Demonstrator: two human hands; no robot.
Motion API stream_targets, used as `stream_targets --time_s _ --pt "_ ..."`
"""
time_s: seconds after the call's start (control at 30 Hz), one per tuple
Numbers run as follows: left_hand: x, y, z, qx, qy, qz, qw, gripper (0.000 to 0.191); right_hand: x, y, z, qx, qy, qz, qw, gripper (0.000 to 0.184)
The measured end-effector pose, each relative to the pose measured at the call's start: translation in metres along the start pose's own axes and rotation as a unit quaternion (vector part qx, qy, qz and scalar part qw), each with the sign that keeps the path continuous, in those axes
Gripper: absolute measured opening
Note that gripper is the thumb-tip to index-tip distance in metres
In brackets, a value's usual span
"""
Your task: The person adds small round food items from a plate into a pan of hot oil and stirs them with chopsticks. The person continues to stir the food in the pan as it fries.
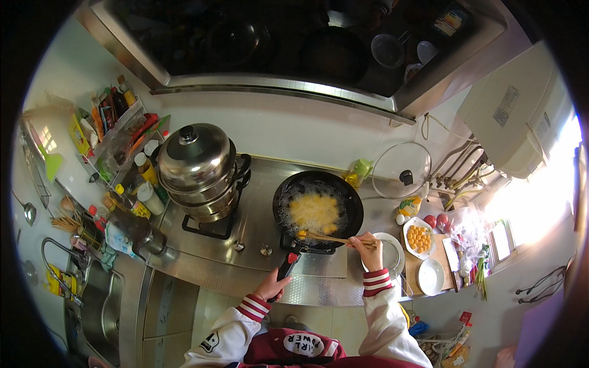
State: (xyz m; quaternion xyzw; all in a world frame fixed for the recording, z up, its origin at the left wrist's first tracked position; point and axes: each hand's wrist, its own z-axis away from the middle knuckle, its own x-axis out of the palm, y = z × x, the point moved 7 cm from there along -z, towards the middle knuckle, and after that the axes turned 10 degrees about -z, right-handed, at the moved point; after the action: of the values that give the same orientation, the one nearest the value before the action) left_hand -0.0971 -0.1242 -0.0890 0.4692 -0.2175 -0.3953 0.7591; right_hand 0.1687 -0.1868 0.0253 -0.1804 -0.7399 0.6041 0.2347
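Observation:
A black frying pan [356,209] sits on the right burner, with yellow pieces of food [313,211] frying in bubbling oil. Its black handle [287,267] with a red button points toward me, and my left hand [270,284] is closed around it. My right hand [369,248] grips a pair of wooden chopsticks [338,239] near their upper ends. The chopstick tips reach over the near edge of the pan's contents, touching or close to a browner piece [302,233].
A lidded steel steamer pot [198,170] stands on the left burner. At right are a plate of orange balls [418,237], a white bowl [431,276], a knife [455,276] and a strainer [386,253]. A glass lid [391,158] leans on the wall. The range hood [276,87] overhangs the stove.

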Motion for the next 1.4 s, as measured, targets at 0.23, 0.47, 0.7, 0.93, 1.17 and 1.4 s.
stream_targets --time_s 0.23,0.47,0.7,0.93,1.17,1.4 --pt "0.001 0.001 0.001 -0.003 0.001 -0.015 1.0 0.027 -0.003 0.002 0.005 0.001 -0.001 0.006 1.0 0.012" --pt "0.0 -0.002 -0.001 -0.004 -0.001 -0.017 1.0 0.028 0.001 -0.003 0.005 -0.009 -0.012 0.03 0.999 0.012" --pt "-0.001 0.0 -0.001 -0.002 -0.002 -0.021 1.0 0.03 0.0 -0.001 0.003 -0.012 -0.016 0.028 0.999 0.012" --pt "0.0 -0.004 -0.001 -0.006 0.001 -0.013 1.0 0.027 -0.008 -0.004 -0.001 -0.069 0.014 0.048 0.996 0.01" --pt "-0.001 0.001 0.001 0.003 0.004 -0.018 1.0 0.028 -0.036 -0.024 -0.004 -0.09 0.105 0.049 0.989 0.019" --pt "0.0 -0.003 -0.001 -0.009 -0.003 -0.002 1.0 0.03 -0.054 -0.027 -0.009 -0.101 0.156 0.158 0.97 0.024"
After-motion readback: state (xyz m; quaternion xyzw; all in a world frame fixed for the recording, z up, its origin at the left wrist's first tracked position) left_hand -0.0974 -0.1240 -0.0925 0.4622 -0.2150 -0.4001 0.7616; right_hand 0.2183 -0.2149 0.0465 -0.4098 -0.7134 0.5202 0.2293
